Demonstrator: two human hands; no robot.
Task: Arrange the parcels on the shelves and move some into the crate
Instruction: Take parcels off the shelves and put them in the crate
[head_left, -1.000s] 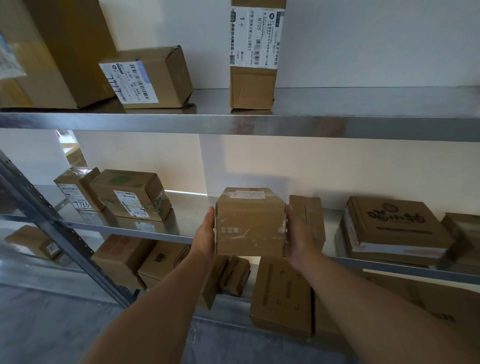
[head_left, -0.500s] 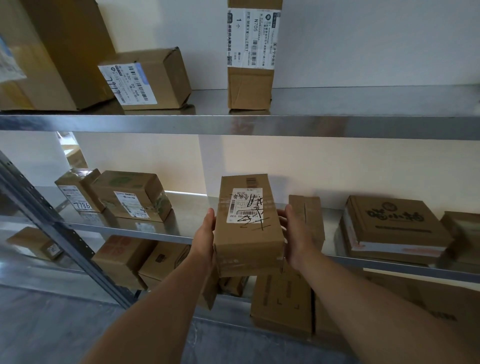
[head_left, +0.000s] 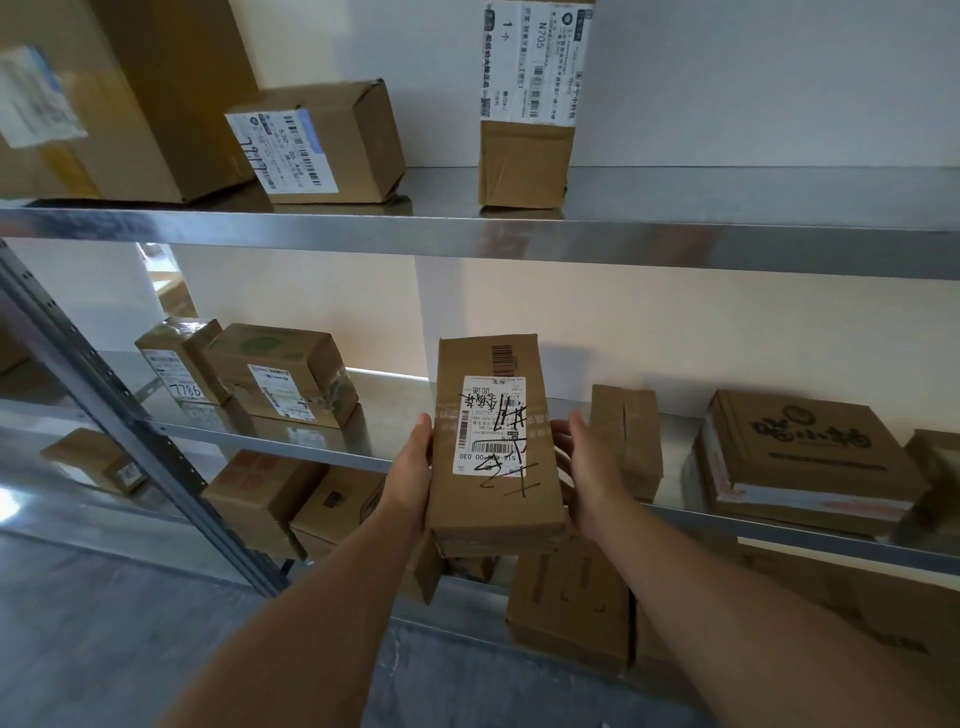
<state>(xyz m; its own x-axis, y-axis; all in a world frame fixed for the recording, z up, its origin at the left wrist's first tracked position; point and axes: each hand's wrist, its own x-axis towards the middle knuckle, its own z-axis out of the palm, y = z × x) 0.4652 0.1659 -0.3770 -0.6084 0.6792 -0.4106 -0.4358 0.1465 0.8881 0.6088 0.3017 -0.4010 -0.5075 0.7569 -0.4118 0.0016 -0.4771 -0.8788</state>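
A long brown cardboard parcel (head_left: 493, 499) with a white shipping label and black marker scrawl faces me, tilted with its far end over the middle shelf (head_left: 291, 441). My left hand (head_left: 413, 467) presses its left side and my right hand (head_left: 584, 467) its right side, so both hold it in the air in front of the shelf edge. Right of my right hand a narrow upright parcel (head_left: 626, 436) stands on the same shelf. No crate is in view.
The middle shelf also carries two labelled boxes (head_left: 280, 374) at left and a flat printed box (head_left: 800, 457) at right. The top shelf (head_left: 519, 239) holds a tall labelled parcel (head_left: 524, 156), a smaller box (head_left: 317, 145) and a large carton (head_left: 104, 104). Several boxes (head_left: 566, 603) crowd the bottom shelf.
Between my hands the parcel has tipped from showing its plain end to showing its labelled long face, and it now sits slightly lower. The shelves' boxes have not moved.
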